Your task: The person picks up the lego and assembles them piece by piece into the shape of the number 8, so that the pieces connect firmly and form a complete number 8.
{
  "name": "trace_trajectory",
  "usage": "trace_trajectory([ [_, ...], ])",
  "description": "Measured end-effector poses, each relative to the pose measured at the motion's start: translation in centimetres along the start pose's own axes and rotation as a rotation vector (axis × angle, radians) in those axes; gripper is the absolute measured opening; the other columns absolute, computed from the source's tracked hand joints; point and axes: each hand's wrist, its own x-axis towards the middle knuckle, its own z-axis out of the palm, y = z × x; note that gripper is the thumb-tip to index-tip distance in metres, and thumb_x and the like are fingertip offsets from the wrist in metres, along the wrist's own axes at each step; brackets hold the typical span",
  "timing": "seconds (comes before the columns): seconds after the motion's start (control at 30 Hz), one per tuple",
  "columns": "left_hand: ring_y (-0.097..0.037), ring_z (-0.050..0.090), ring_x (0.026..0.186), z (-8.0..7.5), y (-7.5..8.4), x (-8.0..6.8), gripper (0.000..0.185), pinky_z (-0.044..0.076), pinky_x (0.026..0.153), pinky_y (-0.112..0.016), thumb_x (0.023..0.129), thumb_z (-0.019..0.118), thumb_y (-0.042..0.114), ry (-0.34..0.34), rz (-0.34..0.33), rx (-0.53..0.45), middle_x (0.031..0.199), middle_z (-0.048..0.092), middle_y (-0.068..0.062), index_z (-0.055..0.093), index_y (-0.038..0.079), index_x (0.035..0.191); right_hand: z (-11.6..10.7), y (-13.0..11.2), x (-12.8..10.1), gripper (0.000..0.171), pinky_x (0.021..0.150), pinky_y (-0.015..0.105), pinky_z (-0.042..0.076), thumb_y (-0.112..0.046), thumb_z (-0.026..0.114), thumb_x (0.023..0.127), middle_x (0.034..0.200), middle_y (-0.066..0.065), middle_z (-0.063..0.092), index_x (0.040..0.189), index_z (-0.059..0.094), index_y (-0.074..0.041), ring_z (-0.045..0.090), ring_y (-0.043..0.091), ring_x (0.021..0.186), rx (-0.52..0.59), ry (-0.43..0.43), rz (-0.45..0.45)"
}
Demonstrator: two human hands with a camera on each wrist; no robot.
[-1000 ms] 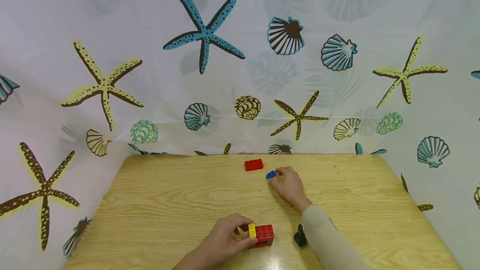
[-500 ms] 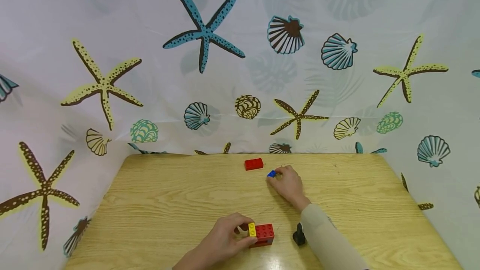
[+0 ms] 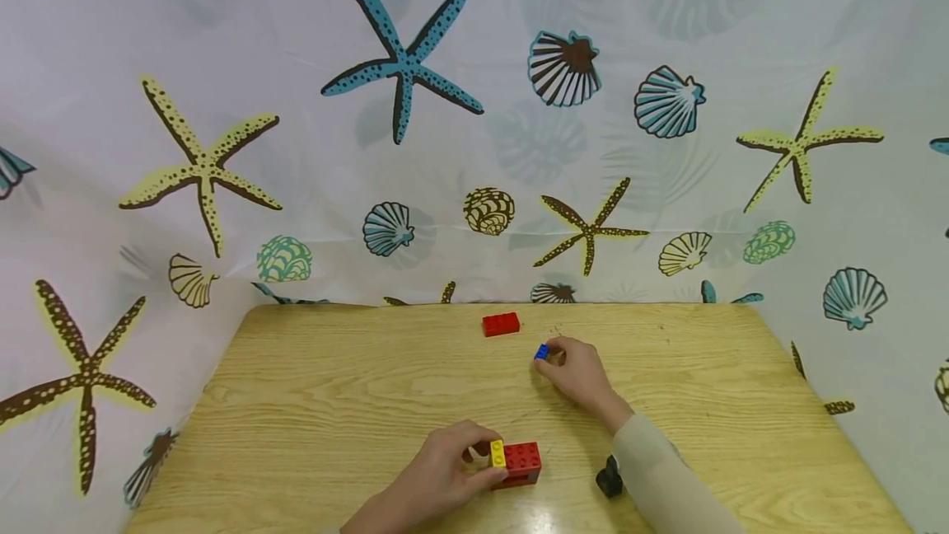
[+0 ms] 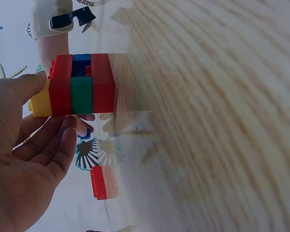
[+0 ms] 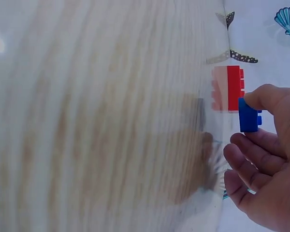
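Note:
Near the front of the table my left hand [image 3: 445, 468] grips a small stack of toy building bricks [image 3: 524, 468], thumb and fingers on the yellow brick [image 3: 497, 454] at its top left. The left wrist view shows the stack's layers: the yellow brick on a red layer [image 4: 61, 87], then a green brick [image 4: 81, 95] and a blue brick [image 4: 81, 63], with a red brick [image 4: 103, 84] at the bottom. Farther back, my right hand [image 3: 582, 373] pinches a small blue brick [image 5: 249, 115] between thumb and fingers, just above the tabletop, studs facing up.
A loose red brick [image 3: 501, 325] lies by the table's back edge, left of my right hand. A black object [image 3: 610, 477] shows beside the right sleeve [image 3: 660, 468]. Behind the wooden table [image 3: 334, 386] hangs a cloth [image 3: 474, 122] printed with starfish and shells.
My right hand has drawn slightly back toward me and to the right with the blue brick, which has turned in its grip. The left hand and the stack have stayed put.

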Motion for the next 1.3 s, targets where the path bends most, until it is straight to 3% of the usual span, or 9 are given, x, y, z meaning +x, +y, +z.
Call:
trace_trajectory([
  [0.53, -0.015, 0.071, 0.092, 0.1, -0.1, 0.1, 0.036, 0.060, 0.076, -0.026, 0.097, 0.078, 0.032, 0.004, -0.006, 0.014, 0.104, 0.074, -0.001, 0.074, 0.005, 0.120, -1.8, -2.1, -2.8, 0.035, 0.079, 0.038, 0.057, -0.020, 0.078, 0.092, 0.110, 0.010, 0.077, 0.124, 0.075, -0.005, 0.068, 0.022, 0.095, 0.040, -0.019, -0.095],
  [0.9, -0.015, 0.070, 0.092, 0.0, 0.0, 0.1, 0.037, 0.060, 0.077, -0.027, 0.098, 0.078, 0.033, -0.002, -0.017, 0.005, 0.105, 0.074, -0.001, 0.074, 0.004, 0.120, -2.6, -1.8, -4.4, 0.033, 0.081, 0.032, 0.055, -0.021, 0.080, 0.092, 0.111, 0.004, 0.077, 0.121, 0.076, -0.007, 0.068, 0.019, 0.096, 0.020, -0.077, -0.168],
  [1.3, -0.016, 0.071, 0.090, 0.2, -0.1, 0.0, 0.035, 0.060, 0.075, -0.026, 0.097, 0.080, 0.029, 0.015, 0.000, 0.015, 0.103, 0.074, -0.002, 0.074, 0.003, 0.119, -3.1, -1.6, -5.8, 0.029, 0.074, 0.025, 0.052, -0.024, 0.081, 0.092, 0.109, 0.003, 0.076, 0.118, 0.076, -0.011, 0.069, 0.021, 0.093, 0.016, -0.121, -0.252],
])
